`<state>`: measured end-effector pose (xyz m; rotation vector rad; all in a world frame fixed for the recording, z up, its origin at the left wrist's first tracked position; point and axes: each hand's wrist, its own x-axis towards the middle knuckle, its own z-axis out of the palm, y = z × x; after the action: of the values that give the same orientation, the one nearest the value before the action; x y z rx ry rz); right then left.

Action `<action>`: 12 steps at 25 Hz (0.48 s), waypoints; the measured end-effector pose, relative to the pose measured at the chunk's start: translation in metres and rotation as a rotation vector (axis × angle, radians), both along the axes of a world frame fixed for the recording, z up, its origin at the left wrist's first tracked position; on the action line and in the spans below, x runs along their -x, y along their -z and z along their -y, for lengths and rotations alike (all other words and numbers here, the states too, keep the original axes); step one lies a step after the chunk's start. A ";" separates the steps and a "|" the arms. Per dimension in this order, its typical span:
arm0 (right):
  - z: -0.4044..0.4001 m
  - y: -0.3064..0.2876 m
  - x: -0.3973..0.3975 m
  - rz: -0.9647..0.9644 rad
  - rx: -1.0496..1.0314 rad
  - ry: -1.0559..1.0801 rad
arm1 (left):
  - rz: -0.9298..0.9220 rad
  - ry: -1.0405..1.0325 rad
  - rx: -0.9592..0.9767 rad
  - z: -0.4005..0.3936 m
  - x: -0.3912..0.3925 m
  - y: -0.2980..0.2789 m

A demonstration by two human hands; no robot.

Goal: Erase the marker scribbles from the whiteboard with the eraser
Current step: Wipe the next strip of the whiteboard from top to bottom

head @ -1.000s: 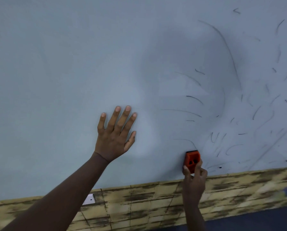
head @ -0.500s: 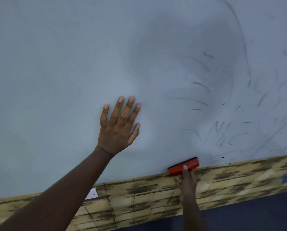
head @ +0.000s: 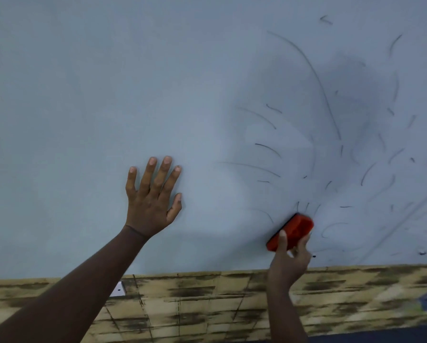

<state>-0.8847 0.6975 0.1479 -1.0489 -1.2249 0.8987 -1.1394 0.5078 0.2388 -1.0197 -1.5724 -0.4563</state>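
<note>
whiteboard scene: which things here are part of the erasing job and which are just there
Part of the job:
whiteboard
marker scribbles
red eraser, gripped by the right hand
left hand, flat on the board

Just there:
patterned wall panel
white plate

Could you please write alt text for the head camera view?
A right hand presses a red eraser against a whiteboard amid black marker scribbles, while the left hand rests flat on the board's cleaner side.

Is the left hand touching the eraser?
Apart. The head view shows the left hand flat on the whiteboard, with bare board between it and the eraser held by the right hand.
</note>
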 end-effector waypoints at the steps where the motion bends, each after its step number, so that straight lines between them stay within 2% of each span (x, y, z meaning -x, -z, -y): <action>1: -0.001 -0.021 0.000 0.004 -0.055 0.048 | 0.022 -0.011 -0.010 -0.003 -0.004 0.002; 2: -0.007 -0.030 0.004 0.029 -0.105 0.060 | 0.047 -0.023 -0.021 -0.006 -0.008 0.004; 4: 0.014 -0.044 0.014 0.200 -0.198 -0.009 | 0.120 -0.033 -0.047 -0.015 -0.020 0.005; 8: 0.056 -0.002 0.022 0.779 -0.626 -0.240 | 0.315 -0.034 -0.128 -0.025 -0.050 0.002; 10: 0.047 -0.001 0.019 0.860 -0.711 -0.239 | 0.347 -0.036 -0.142 -0.020 -0.057 -0.003; 12: 0.033 -0.018 0.011 0.834 -0.734 -0.205 | 0.307 -0.036 -0.133 -0.010 -0.057 -0.010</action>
<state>-0.8958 0.6641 0.1655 -0.6887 -2.1661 0.0582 -1.0821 0.5180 0.2489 -0.8467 -1.8022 -0.7090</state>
